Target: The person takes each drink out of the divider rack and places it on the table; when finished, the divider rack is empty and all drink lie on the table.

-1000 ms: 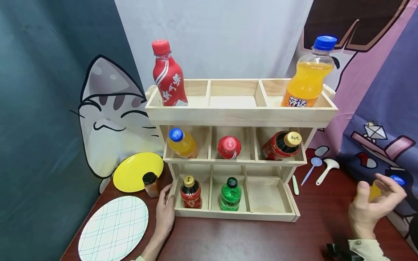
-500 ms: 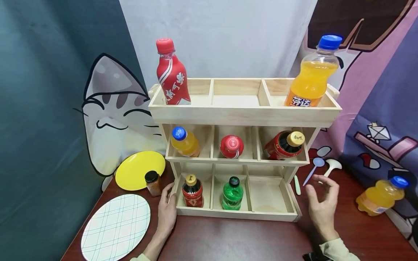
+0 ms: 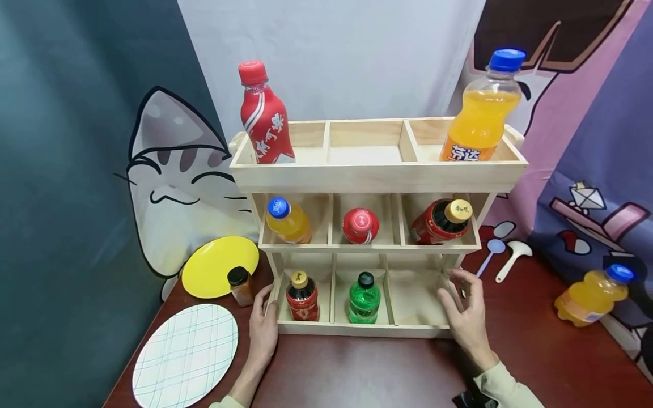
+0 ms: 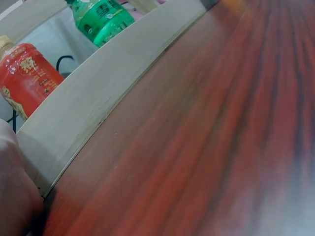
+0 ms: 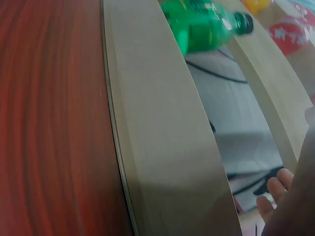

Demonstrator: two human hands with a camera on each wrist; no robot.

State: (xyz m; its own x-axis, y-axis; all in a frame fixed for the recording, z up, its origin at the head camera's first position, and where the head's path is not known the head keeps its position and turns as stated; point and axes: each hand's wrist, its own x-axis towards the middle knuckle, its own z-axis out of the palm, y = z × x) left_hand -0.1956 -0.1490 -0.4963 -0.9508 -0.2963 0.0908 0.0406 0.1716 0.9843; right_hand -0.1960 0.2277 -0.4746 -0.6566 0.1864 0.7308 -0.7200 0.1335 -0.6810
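Dark red wood-grain desk (image 3: pixel 367 374), head view, bears a pale three-tier wooden rack (image 3: pixel 377 178); left hand (image 3: pixel 262 334) at its left edge, grip unclear, right hand (image 3: pixel 470 322) at its right, loosely spread. Left wrist: red-labelled plastic bottle (image 4: pixel 32 73) behind the front edge. Right wrist: green plastic bottle (image 5: pixel 202 24); uneven tugging could topple both

Plates (image 3: pixel 186 357) left, spoons (image 3: pixel 495 247) right of shelf (image 3: pixel 377 179)

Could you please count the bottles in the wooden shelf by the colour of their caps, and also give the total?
Blue caps: 2
Red caps: 2
Gold caps: 2
Black cap: 1
Total: 7 bottles in the shelf
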